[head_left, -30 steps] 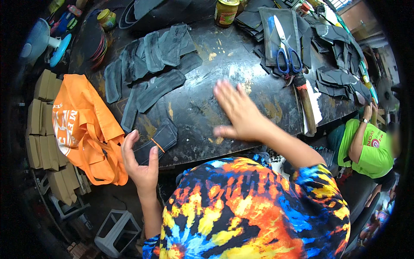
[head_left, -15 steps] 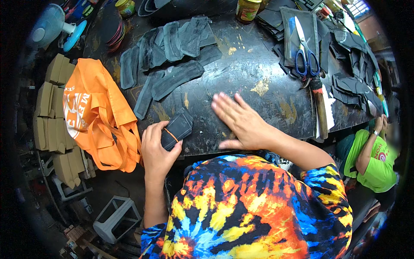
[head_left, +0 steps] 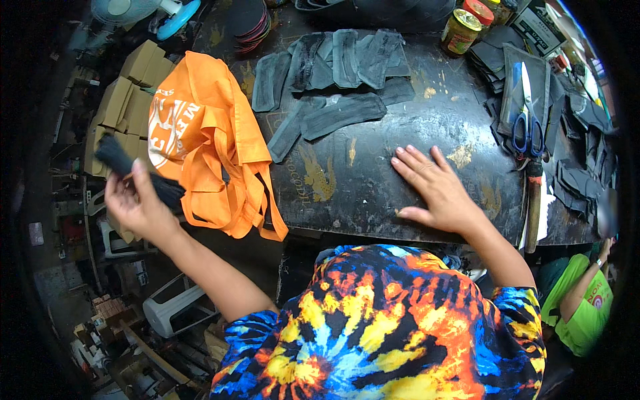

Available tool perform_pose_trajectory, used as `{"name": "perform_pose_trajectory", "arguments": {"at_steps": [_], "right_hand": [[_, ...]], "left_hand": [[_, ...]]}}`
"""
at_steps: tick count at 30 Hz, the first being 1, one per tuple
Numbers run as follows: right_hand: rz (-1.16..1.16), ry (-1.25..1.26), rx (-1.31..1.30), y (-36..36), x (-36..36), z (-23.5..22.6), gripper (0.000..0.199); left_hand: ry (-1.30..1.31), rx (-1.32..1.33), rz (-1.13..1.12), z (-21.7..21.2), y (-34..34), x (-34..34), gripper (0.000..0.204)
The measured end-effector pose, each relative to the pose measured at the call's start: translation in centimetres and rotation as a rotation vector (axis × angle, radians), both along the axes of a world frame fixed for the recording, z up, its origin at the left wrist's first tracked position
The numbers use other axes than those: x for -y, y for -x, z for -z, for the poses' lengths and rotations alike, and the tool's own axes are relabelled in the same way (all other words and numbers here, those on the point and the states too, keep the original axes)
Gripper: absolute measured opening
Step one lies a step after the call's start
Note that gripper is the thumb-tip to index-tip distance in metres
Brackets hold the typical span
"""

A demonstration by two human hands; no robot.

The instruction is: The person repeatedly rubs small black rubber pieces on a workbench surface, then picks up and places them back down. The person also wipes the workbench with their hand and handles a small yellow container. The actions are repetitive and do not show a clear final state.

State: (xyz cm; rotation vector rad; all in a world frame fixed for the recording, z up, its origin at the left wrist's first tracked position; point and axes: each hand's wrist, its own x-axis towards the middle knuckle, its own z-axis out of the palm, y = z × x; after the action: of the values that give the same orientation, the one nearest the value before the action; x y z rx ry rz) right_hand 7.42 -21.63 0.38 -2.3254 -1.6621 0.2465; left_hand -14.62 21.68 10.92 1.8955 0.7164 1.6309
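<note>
Black and slightly blurred, gripped about its middle by the curled fingers and thumb of the left hand (head_left: 143,207): one bundle (head_left: 115,157), apparently of flat layered pieces. Is held out past the left edge of the bench (head_left: 373,177), one end toward the brown cartons (head_left: 110,103), the other overlapping the orange cloth bag (head_left: 207,100) in view; cannot be told whether it touches the cloth. Rests the right hand (head_left: 437,193) palm down near the front edge of the bench, fingers slightly spread, thumb well apart, with nothing visible in its hold.

Has the orange bag draped at the bench's left edge, straps hanging toward the front left corner. Farther back, left of the middle: overlapping black strips (head_left: 345,60), with one long curved strip (head_left: 343,115) lying in front. At the rear edge, toward the left corner: a stack of round dark pieces (head_left: 250,20); right of the middle, glass jars (head_left: 461,33).

Toward the right edge: blue-handled scissors (head_left: 526,87), blades pointing rearward over a dark pouch (head_left: 540,80); nearer the front edge, a wooden-handled tool (head_left: 533,217) beside a white sheet (head_left: 544,210); then black cut pieces (head_left: 579,190).

Off the bench: a grey stool (head_left: 162,313) leftward, and beyond the right front corner, a person in lime green (head_left: 580,310).
</note>
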Motion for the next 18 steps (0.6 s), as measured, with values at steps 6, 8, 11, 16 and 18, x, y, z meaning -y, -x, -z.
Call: {"name": "perform_pose_trajectory", "arguments": {"at_steps": [6,8,11,16,18], "right_hand": [[0.518,-0.011,0.246,-4.3,0.4,-0.1,0.092],[0.426,-0.014,0.162,-0.9,-0.7,0.0,0.098],[-0.071,-0.065,-0.135,2.9,-0.9,-1.2,0.096],[0.413,-0.094,-0.002,-5.8,-0.2,-2.0,0.089],[0.633,0.086,0.221,-6.4,-2.0,-0.5,0.106]], "left_hand": [[-0.134,-0.881,-0.167,11.6,-4.6,-2.8,0.065],[-0.166,-0.731,-0.082,12.5,-4.7,-3.4,0.065],[0.033,-0.679,-0.017,9.7,-3.2,-2.3,0.072],[-0.229,-0.421,0.02,3.0,-5.4,5.1,0.056],[-0.287,-0.364,0.226,3.3,-8.5,9.4,0.052]]}}
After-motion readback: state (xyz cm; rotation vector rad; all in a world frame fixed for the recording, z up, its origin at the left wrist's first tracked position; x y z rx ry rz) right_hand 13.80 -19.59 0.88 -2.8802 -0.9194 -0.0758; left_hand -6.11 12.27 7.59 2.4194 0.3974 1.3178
